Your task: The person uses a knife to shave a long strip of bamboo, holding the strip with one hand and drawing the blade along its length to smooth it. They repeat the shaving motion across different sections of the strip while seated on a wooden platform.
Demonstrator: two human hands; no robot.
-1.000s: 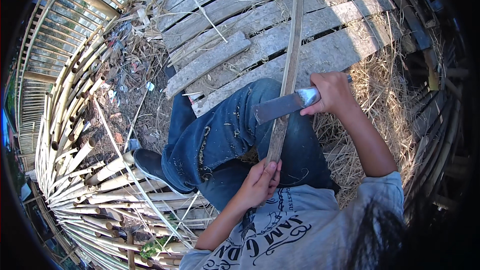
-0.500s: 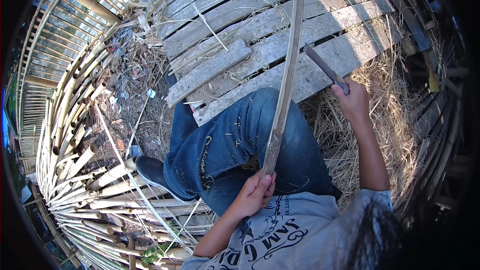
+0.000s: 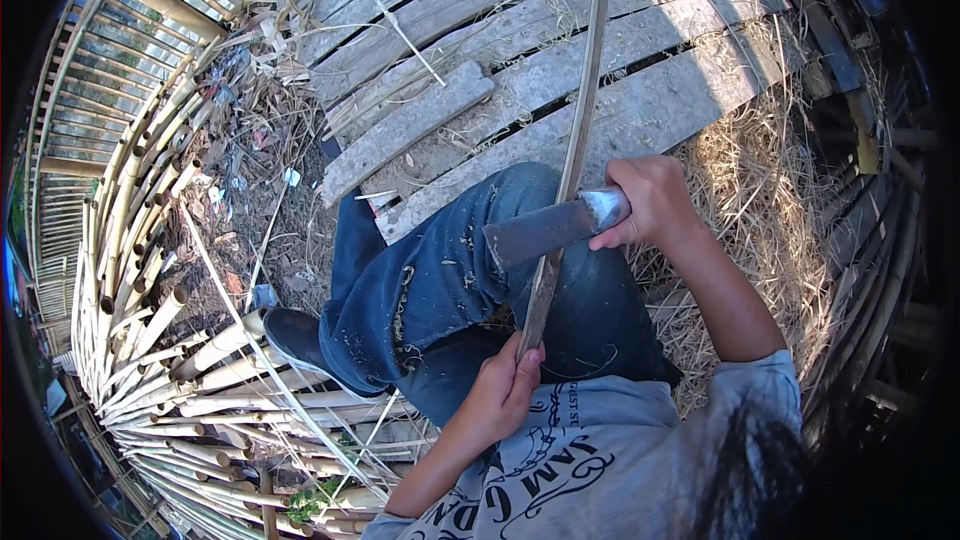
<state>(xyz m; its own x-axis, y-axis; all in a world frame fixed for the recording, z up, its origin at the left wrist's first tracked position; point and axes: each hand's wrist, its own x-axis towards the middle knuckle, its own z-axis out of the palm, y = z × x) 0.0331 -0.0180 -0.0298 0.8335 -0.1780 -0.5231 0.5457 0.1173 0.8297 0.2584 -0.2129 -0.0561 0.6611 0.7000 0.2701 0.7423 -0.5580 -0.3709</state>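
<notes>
Some black lettering [image 3: 568,465] marks the shirt [image 3: 640,430], left grip [image 3: 507,387] clasping strip [image 3: 583,110], right grip [image 3: 652,198] knife [image 3: 540,233].

left fingers [image 3: 527,368] curled, low | right fingers [image 3: 634,178] curled, higher | right forearm [image 3: 728,300] slanting inward

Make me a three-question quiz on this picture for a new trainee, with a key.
1. True or false: the left hand grips the long, narrow, brown wood-like strip by its upper end in the picture.
2. Multiple choice: in this view, the broad, flat, grey metal blade
A. runs alongside the strip
B. crosses over the strip
C. does not overlap the strip
3. Short answer: which of the hands is nearer the loose, pale, dry straw?

Key
1. False; the grip is at the lower part.
2. B.
3. The right hand.
</notes>
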